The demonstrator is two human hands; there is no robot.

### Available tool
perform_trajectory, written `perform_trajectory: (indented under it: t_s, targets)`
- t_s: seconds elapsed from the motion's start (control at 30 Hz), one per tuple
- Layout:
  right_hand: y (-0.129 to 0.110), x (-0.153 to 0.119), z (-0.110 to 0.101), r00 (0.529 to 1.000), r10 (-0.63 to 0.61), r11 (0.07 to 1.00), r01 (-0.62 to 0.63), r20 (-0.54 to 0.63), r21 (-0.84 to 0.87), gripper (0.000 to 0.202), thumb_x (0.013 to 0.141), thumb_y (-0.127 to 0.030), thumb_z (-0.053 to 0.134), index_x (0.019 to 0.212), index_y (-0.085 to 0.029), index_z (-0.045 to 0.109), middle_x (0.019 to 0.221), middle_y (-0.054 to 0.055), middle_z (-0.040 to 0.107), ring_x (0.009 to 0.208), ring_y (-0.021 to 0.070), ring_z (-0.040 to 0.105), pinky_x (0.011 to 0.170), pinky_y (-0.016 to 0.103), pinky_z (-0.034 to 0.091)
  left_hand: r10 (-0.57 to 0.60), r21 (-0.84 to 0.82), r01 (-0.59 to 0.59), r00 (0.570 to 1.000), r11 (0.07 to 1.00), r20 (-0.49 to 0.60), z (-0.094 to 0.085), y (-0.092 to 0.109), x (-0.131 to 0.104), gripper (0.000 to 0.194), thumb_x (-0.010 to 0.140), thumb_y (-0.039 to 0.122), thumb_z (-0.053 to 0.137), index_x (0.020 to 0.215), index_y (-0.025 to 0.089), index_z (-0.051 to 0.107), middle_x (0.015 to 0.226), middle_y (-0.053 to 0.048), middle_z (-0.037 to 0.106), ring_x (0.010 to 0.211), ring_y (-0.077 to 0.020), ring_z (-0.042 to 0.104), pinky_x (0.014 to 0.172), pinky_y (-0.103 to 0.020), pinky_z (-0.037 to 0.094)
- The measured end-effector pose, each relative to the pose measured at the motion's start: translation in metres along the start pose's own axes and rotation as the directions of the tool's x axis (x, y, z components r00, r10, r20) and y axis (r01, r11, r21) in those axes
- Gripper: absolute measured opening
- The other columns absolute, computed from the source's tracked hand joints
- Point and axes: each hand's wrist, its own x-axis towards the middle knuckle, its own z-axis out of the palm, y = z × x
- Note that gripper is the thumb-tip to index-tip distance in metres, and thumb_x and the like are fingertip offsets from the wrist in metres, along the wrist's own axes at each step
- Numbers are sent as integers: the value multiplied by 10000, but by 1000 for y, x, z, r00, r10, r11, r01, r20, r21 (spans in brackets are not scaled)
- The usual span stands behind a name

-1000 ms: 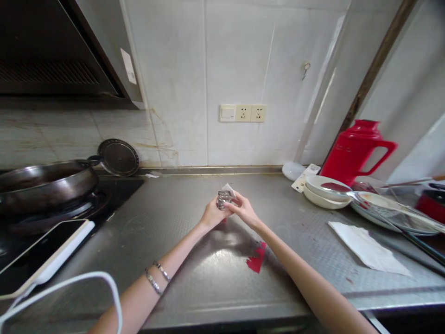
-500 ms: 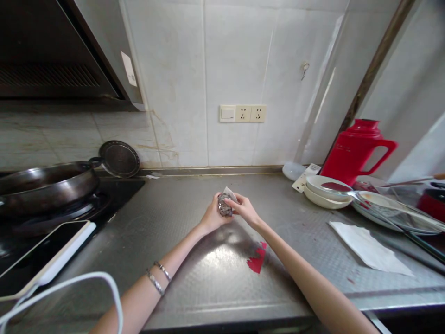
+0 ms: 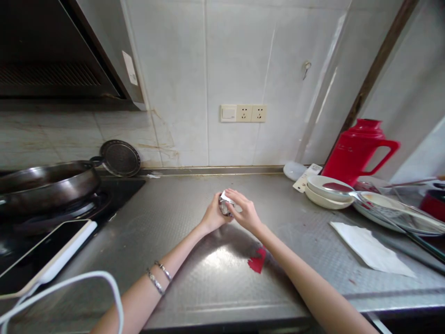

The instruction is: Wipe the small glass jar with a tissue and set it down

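Right in the middle of the frame, there was the small silvery bundle, a white tip poking up at its top! The left hand had it, fingers curled around its side. And the right hand was in there too, arched across the top, touching, though gripping or merely resting, I couldn't tell! Below, at lower centre, lay a torn red scrap, near the right forearm; over at lower right, a white napkin lay flat on the steel counter.
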Motion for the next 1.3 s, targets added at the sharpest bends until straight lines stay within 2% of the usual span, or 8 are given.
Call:
perform_trajectory:
  t_s: [0.23, 0.5, 0.63, 0.77, 0.9, 1.07, 1.17, 1.3]
  targets:
    - [-1, -2, 1, 987, -144, 989, 145, 78, -3, 317, 928, -196, 458, 1189, -254, 628, 1213, 61, 654, 1214, 214, 551, 1079, 491, 395, 2, 32, -1, 1000, 999, -31, 1, -1, 1, 653, 554, 159, 764, 1124, 181, 446, 1096, -87, 630, 943, -211, 632, 808, -316, 492]
    - [-1, 1, 7, 958, 267, 958, -252, -105, 140, 286, 942, -333, 456, 1062, -266, 706, 1052, 20, 725, 1001, 243, 681, 990, 465, 486, -24, 54, 24, 1000, 998, -6, 2, 0, -3, 802, 530, 135, 772, 1245, 209, 418, 1087, -60, 651, 922, -210, 644, 784, -299, 494]
    - [-2, -4, 8, 998, 35, 998, -32, -43, 60, 298, 939, -257, 453, 1157, -259, 655, 1175, 55, 675, 1159, 228, 595, 1065, 482, 413, -21, 70, 22, 1000, 997, -12, 2, -3, -1, 719, 563, 169, 760, 1203, 199, 434, 1098, -77, 645, 914, -212, 651, 766, -298, 498]
    - [-2, -6, 5, 989, -134, 990, 132, 60, 41, 300, 933, -211, 448, 1152, -247, 650, 1225, 72, 645, 1217, 219, 548, 1090, 487, 379, -3, 84, 5, 1000, 996, -22, 2, -4, 0, 677, 568, 203, 762, 1161, 193, 435, 1062, -79, 647, 889, -208, 649, 764, -300, 498]
    - [-1, -2, 4, 993, 92, 990, -83, -76, 116, 288, 940, -309, 445, 1078, -242, 689, 1088, 48, 712, 1085, 239, 639, 1040, 481, 428, -1, 65, 1, 1000, 998, -9, 2, -1, -2, 723, 565, 163, 753, 1208, 214, 426, 1092, -67, 643, 910, -205, 640, 759, -286, 491]
    - [1, 0, 5, 896, 429, 896, -405, -113, 184, 462, 916, -487, 440, 748, -162, 723, 657, 22, 708, 756, 232, 695, 750, 334, 564, -55, 52, 58, 997, 997, -48, 4, -2, -4, 821, 488, 137, 790, 1225, 210, 437, 1057, -59, 653, 899, -210, 641, 780, -294, 487]
    - [1, -2, 5, 936, 324, 941, -304, -137, 147, 365, 926, -428, 452, 881, -198, 733, 853, 42, 746, 879, 242, 698, 849, 371, 548, -77, 36, 78, 996, 996, -39, 4, -1, -3, 824, 490, 137, 790, 1228, 209, 432, 1027, -56, 670, 878, -209, 651, 761, -291, 490]
    - [0, -7, 5, 999, 1, 999, 2, -53, 52, 295, 942, -272, 439, 1134, -248, 661, 1171, 61, 675, 1148, 231, 602, 1053, 456, 433, -87, 59, 88, 996, 994, -20, 1, 4, -1, 702, 538, 168, 775, 1164, 204, 459, 1016, -57, 680, 852, -206, 659, 713, -279, 487]
